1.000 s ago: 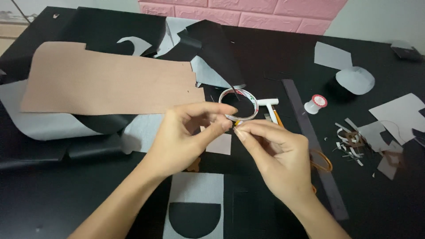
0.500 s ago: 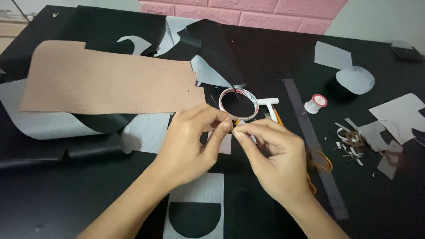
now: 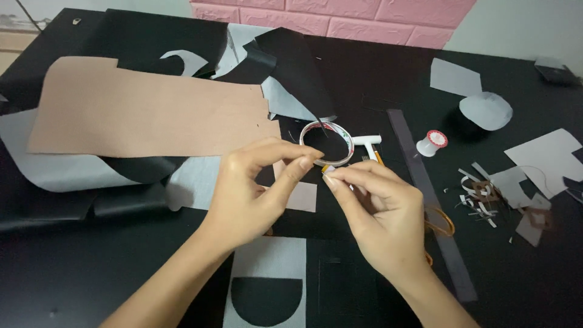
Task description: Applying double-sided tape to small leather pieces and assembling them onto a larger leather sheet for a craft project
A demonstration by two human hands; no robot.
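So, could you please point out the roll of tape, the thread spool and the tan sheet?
roll of tape [image 3: 344, 135]: head view, right rim.
thread spool [image 3: 432, 143]: head view, body.
tan sheet [image 3: 146, 115]: head view, middle.

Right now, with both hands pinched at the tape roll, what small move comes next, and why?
Probably draw the right hand slightly away from the left hand. Their fingertips meet at the near edge of the tape roll, apparently pinching a loose end, so pulling should peel off some tape.
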